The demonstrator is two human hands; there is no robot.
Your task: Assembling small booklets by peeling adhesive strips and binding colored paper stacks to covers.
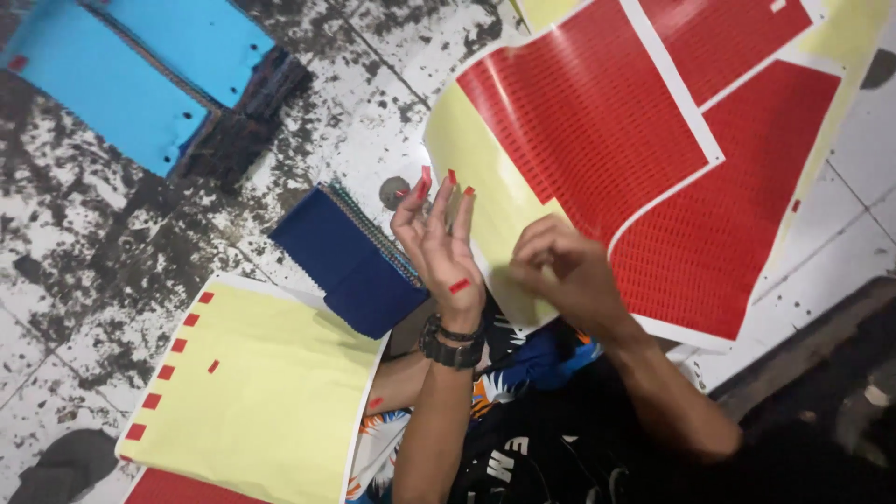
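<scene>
Head view, looking down at a stained, paint-flecked white tiled floor (373,112).

Left hand (441,245): raised, palm toward camera, fingers (461,213) spread and extended upward, not closed on anything. Small red stickers (452,175) sit on the fingertips, one per tip on at least three fingers; another red sticker is stuck lower on the palm, near the wrist. A dark beaded bracelet and a dark watch (452,350) circle the wrist.

Right hand (560,271): just beside the left hand, fingers curled in toward one another, tips pinched together at the lower yellow edge of the large sticker sheet (672,159). Whether a sticker is held between the tips cannot be told; they are turned away from the camera.

Large sticker sheet: yellow backing with red blocks cut into rows of tiny rectangles, separated by white strips. It lies tilted, curling up from the floor, behind and to the right of both hands, its lower-left margin touching the right hand.

Surroundings:
- Stack of dark blue swatches (345,257) just left of the left hand, lying partly over the person's lap.
- Mostly stripped yellow backing sheet (252,392) at lower left, with a column of remaining red stickers along its left edge and one stray beside it.
- Light blue sheets (121,75) on dark stacks at upper left, well apart from the hands.
- Person's clothing, dark with a colourful print, at bottom centre.
</scene>
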